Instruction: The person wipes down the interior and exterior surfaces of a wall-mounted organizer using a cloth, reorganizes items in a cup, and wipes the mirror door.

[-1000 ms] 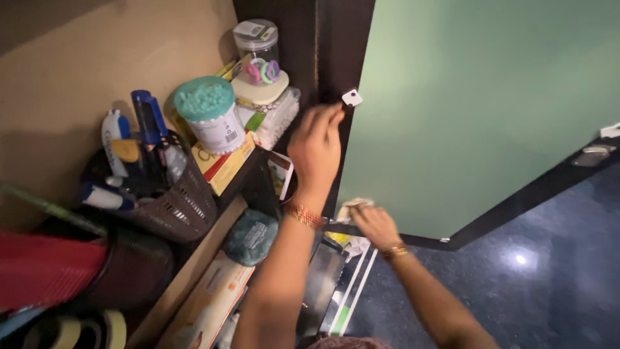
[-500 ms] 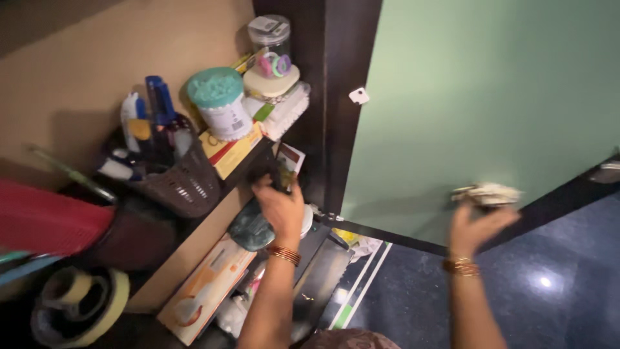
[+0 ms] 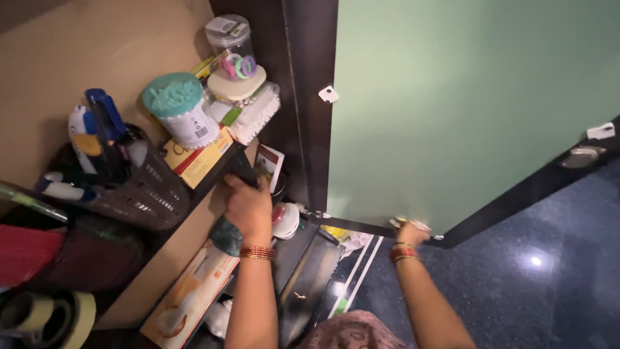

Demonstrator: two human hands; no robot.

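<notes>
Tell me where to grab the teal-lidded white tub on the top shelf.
Grip the white tub around its body just under the teal lid, coming from the open front right. The black mesh basket crowds its left and a clear jar stands behind.

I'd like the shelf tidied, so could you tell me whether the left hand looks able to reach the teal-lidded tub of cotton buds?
Probably yes. The left hand grips the front edge of that same shelf, and the tub stands just above it on a flat box, with nothing in between.
</notes>
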